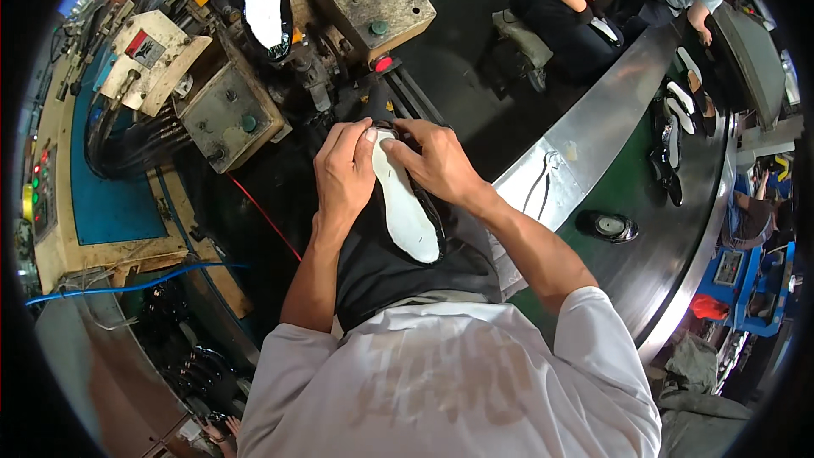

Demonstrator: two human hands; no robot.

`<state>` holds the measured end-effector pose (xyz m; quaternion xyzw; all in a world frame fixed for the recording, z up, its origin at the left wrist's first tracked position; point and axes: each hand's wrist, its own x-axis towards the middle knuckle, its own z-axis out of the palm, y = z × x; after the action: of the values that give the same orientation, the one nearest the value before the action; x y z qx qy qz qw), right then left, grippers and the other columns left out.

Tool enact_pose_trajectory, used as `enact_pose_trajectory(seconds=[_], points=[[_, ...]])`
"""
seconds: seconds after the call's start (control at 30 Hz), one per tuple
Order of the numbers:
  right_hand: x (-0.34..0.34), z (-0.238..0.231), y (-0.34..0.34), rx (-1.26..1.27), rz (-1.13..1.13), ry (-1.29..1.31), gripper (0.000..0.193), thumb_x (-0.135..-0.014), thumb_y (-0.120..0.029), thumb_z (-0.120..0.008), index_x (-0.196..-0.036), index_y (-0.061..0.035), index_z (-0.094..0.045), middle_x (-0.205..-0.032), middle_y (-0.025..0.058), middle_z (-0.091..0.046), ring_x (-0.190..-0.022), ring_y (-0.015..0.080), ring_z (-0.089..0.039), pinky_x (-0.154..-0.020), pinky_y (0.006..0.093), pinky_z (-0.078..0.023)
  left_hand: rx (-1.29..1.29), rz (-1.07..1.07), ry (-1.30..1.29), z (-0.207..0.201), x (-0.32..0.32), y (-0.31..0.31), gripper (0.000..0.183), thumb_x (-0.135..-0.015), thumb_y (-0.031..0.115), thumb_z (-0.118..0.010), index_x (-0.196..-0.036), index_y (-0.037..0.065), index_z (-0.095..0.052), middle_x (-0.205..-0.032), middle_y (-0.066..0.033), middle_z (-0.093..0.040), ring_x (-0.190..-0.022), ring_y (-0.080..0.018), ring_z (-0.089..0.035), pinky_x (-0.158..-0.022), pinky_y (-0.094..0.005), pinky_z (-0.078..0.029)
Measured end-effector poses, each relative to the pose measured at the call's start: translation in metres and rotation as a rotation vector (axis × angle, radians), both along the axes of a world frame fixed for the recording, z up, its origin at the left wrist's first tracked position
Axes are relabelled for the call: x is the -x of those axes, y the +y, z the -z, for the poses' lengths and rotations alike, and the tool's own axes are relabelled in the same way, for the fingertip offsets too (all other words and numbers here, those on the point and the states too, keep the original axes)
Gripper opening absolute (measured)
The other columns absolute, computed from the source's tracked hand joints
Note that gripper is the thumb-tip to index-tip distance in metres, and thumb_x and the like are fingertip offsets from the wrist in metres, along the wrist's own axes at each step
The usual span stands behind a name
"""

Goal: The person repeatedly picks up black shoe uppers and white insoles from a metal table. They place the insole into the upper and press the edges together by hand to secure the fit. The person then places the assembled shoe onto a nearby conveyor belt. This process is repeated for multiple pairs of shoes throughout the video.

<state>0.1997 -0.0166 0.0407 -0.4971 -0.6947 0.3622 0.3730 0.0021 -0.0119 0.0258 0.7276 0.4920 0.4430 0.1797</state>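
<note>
A black shoe upper with its white insole [405, 208] facing up rests over my lap, its far end between my hands. My left hand [343, 165] grips the left side of that end, thumb pressed near the insole's tip. On the opposite side my right hand [437, 157] has its fingers curled round the black edge and its thumb on the white surface. The fingertips beneath the shoe are hidden. Ahead, a second black shoe with a white insole [262, 13] sits sole up in the machine.
The worn machine has control boxes [373, 4] and a red button [382, 63]. At right, a pair of pincers [547, 176] lies on a metal ledge [585, 131]. Beyond it a green conveyor [632, 153] carries several shoes. Co-workers sit at the upper right, one holding a shoe [604, 30].
</note>
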Motion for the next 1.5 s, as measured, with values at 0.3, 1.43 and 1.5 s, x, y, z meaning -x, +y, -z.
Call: enact_pose_trajectory(seconds=[0.3, 1.43, 1.5], points=[[-0.002, -0.001, 0.011, -0.11, -0.2, -0.049, 0.017, -0.094, -0.008, -0.065, -0.097, 0.0078, -0.059, -0.089, 0.0357, -0.064, -0.089, 0.0574, -0.064, -0.075, 0.0595, -0.051, 0.032, 0.191, 0.027, 0.002, 0.016, 0.01, 0.024, -0.103, 0.002, -0.064, -0.125, -0.005, -0.07, -0.11, -0.0233, -0.071, -0.1, -0.0421, -0.071, -0.086, -0.0451, -0.056], [-0.057, 0.035, -0.059, -0.307, -0.457, -0.692, 0.076, -0.092, -0.037, -0.08, -0.161, -0.0485, -0.05, -0.173, 0.0282, -0.028, -0.112, 0.0478, -0.064, -0.08, 0.0493, -0.068, 0.304, 0.208, 0.064, 0.062, 0.031, 0.061, 0.022, -0.105, 0.013, -0.066, -0.119, 0.002, -0.079, -0.104, -0.0191, -0.076, -0.094, -0.0361, -0.074, -0.083, -0.0413, -0.058], [-0.059, 0.025, -0.049, -0.266, -0.544, -0.694, 0.076, -0.092, -0.037, -0.079, -0.161, -0.0484, -0.049, -0.174, 0.0271, -0.028, -0.112, 0.0472, -0.064, -0.08, 0.0493, -0.068, 0.339, 0.338, 0.177, 0.053, 0.038, 0.072, 0.023, -0.106, 0.014, -0.066, -0.121, 0.003, -0.079, -0.102, -0.0178, -0.074, -0.094, -0.034, -0.073, -0.083, -0.0412, -0.057]])
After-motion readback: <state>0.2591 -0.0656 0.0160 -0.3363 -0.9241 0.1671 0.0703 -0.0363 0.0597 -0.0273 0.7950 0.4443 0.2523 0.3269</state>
